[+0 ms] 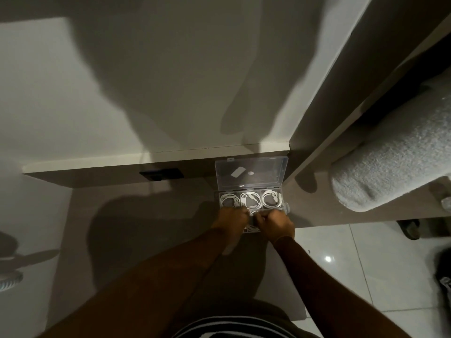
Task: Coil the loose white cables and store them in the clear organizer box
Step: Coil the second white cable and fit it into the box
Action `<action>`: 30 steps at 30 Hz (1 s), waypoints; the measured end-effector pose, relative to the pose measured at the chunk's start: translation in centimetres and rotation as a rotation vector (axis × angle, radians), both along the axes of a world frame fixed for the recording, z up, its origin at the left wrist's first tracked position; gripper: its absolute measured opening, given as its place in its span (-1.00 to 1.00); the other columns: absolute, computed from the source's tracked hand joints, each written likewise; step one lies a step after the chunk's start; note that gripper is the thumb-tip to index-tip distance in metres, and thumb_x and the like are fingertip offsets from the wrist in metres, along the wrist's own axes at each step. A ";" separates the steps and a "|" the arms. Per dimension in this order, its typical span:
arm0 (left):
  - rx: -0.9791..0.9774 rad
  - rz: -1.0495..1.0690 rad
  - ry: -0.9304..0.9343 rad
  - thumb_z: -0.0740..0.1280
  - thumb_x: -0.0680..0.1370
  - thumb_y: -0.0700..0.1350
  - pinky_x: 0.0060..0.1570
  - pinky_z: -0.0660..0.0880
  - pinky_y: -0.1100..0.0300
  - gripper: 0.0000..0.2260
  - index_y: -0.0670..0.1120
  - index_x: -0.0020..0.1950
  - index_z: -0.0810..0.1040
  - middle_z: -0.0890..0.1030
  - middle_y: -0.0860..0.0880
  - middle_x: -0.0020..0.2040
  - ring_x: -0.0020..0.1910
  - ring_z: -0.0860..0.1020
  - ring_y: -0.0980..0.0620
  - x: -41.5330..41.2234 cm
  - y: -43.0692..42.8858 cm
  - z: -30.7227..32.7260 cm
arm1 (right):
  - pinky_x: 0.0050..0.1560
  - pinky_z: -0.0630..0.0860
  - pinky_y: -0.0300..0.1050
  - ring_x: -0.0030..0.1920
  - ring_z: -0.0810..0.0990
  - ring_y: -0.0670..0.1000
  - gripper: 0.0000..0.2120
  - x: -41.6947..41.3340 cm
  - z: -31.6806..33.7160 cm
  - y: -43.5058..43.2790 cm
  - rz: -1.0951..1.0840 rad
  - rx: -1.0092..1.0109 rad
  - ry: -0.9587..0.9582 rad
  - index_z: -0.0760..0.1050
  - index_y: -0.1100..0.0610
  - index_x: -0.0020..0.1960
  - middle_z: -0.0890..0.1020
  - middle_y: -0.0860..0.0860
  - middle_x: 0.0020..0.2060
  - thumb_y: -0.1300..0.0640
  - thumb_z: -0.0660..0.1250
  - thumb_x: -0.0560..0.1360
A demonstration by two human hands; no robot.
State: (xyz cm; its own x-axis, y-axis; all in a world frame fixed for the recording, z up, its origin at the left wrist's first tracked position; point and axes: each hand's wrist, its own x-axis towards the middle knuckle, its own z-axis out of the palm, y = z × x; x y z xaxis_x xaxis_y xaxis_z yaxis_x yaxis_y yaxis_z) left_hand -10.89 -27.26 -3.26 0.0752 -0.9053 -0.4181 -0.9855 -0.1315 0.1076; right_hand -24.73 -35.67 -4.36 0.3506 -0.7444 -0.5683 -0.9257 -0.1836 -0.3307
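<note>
A clear organizer box sits on the brown desk, its lid standing open against the wall. Three back compartments each hold a coiled white cable: left coil, middle coil, right coil. My left hand and my right hand hover over the front row of the box, fingers curled together around another white cable between them. Most of that cable and the front compartments are hidden by my hands.
The desk surface stretches left of the box, with a dark socket plate on the low back panel. A grey upholstered roll lies on the right. Tiled floor shows beyond the desk's right edge.
</note>
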 end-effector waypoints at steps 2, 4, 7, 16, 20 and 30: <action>0.001 0.112 0.043 0.41 0.61 -0.17 0.12 0.63 -0.01 -0.75 -0.03 0.29 0.62 0.66 -0.06 0.24 0.18 0.68 -0.12 0.0 -0.1 -0.2 | 0.15 0.64 0.00 0.04 0.70 0.14 -0.60 0.3 0.1 -0.4 -0.079 0.067 -0.030 0.70 0.09 0.02 0.75 0.09 0.01 -0.22 0.29 0.61; 0.014 0.206 0.061 0.39 0.63 -0.08 0.11 0.64 -0.01 -0.81 0.00 0.23 0.67 0.67 -0.06 0.20 0.18 0.67 -0.13 -0.1 -0.2 -0.5 | 0.15 0.66 0.02 0.02 0.71 0.14 -0.61 0.6 0.4 -0.7 -0.102 0.103 -0.044 0.70 0.11 -0.01 0.76 0.10 -0.03 -0.21 0.33 0.60; 0.024 0.400 0.145 0.33 0.63 0.01 0.13 0.63 0.02 -0.81 0.02 0.15 0.70 0.70 -0.05 0.13 0.13 0.68 -0.12 0.0 -0.9 -0.6 | 0.15 0.68 0.07 -0.01 0.72 0.13 -0.59 0.6 0.4 -1.1 -0.112 0.134 -0.055 0.71 0.13 -0.01 0.76 0.11 -0.06 -0.22 0.35 0.59; 0.040 0.318 0.119 0.37 0.62 -0.01 0.13 0.63 0.00 -0.84 -0.01 0.11 0.71 0.70 -0.09 0.07 0.12 0.66 -0.15 0.0 -1.9 -1.0 | 0.18 0.67 0.09 0.01 0.70 0.10 -0.67 2.3 1.2 -1.8 -0.057 0.114 0.044 0.66 0.08 0.04 0.72 0.07 -0.05 -0.19 0.41 0.56; 0.063 0.283 0.127 0.33 0.67 0.00 0.10 0.65 -0.03 -0.77 -0.08 0.24 0.63 0.69 -0.11 0.16 0.13 0.68 -0.16 -0.5 -0.7 -1.4 | 0.16 0.67 0.01 0.03 0.71 0.09 -0.66 2.4 1.2 -0.7 0.071 -0.024 0.134 0.67 0.09 0.10 0.73 0.08 0.00 -0.17 0.33 0.63; 0.052 0.169 0.102 0.24 0.72 -0.04 0.14 0.63 -0.06 -0.72 -0.08 0.38 0.57 0.55 -0.14 0.32 0.25 0.62 -0.18 -0.8 0.8 -1.3 | 0.38 0.54 0.05 0.23 0.67 0.12 -0.73 -2.4 0.7 -2.8 0.268 0.256 -0.276 0.66 0.15 0.27 0.73 0.14 0.20 0.29 0.36 0.60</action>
